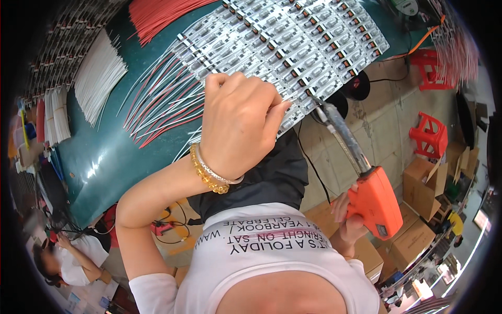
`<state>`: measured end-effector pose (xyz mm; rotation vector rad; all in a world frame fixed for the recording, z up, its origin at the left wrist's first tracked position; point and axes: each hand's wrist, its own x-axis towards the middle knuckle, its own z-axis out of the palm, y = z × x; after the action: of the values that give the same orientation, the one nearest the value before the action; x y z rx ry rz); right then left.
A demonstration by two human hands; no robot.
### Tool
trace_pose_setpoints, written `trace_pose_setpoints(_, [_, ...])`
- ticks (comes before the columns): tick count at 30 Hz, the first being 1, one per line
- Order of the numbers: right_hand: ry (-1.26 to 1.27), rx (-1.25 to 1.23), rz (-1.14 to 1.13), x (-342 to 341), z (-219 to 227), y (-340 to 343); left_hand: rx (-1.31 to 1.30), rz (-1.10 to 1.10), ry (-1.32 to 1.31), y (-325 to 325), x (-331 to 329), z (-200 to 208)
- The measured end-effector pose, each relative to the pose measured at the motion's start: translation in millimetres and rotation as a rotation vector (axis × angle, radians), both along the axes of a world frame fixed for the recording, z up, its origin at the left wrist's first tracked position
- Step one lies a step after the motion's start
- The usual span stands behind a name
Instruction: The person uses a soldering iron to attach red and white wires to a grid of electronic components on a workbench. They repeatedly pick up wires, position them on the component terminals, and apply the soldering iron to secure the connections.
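Observation:
My right hand (pixel 349 215) grips the handle of an orange soldering gun (pixel 377 201). The gun's long metal barrel slants up and left, its tip at the near right edge of a panel of small white circuit boards (pixel 293 44). My left hand (pixel 240 118) lies over the panel's near left part, fingers curled and thumb pressed toward the forefinger beside the tip. What it pinches is too small to make out. Red and white wires (pixel 167 99) fan out leftward from the panel, partly hidden behind this hand.
A green table (pixel 99 178) carries the panel, a bundle of white wires (pixel 99 78) and red wires (pixel 157 18). More boards stand far left. Red stools (pixel 430 135) and cardboard boxes (pixel 426 183) are on the floor at right. Another person (pixel 78 259) sits at lower left.

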<state>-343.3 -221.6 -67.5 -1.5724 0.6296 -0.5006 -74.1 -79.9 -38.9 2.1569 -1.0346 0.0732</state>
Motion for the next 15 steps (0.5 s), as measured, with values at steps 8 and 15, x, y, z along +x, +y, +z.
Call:
trace_pose_setpoints(8, [0.005,-0.06,0.091,24,9,7,-0.004,0.001,-0.046,-1,-1,-1])
trace_pose_setpoints(15, [0.044,-0.185,0.093,13,2,2,0.0,-0.004,-0.056,-3,-1,-3])
